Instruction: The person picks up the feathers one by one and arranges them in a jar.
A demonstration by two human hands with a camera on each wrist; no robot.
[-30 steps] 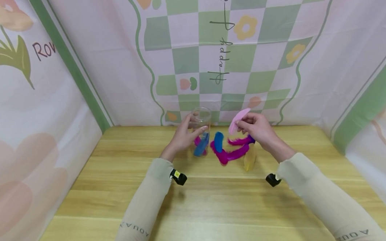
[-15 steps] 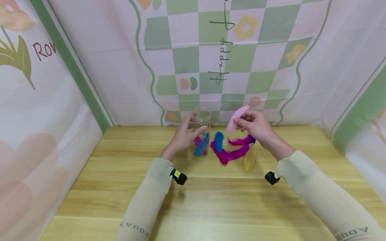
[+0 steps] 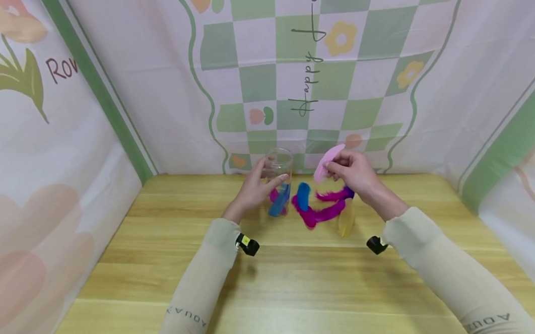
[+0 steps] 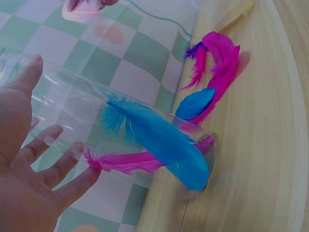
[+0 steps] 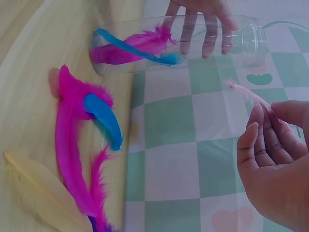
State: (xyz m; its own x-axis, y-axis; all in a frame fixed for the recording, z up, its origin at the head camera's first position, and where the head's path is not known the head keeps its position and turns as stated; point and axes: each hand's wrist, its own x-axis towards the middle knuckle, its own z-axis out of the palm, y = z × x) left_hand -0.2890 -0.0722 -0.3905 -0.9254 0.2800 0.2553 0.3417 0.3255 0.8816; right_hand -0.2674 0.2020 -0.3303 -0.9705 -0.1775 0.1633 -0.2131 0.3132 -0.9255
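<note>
My left hand (image 3: 253, 188) grips a tall clear jar (image 3: 282, 170) that stands upright on the table, thumb on the near side and fingers round the back. Inside it, toward the bottom, lie a blue feather (image 4: 159, 137) and a magenta feather (image 4: 133, 161). Right of the jar, at about rim height, my right hand (image 3: 357, 175) pinches a light pink feather (image 3: 329, 162) between thumb and fingertips. Its free end points toward the jar in the right wrist view.
Several loose feathers lie right of the jar: magenta ones (image 3: 328, 213), a blue one (image 3: 303, 196), a dark purple one (image 3: 349, 193) and a yellow one (image 3: 346, 221). A checkered cloth (image 3: 292, 80) hangs behind the wooden table (image 3: 301, 286).
My right hand has lifted the pink feather slightly, drifting a little to the left. The left hand and jar have stayed in place.
</note>
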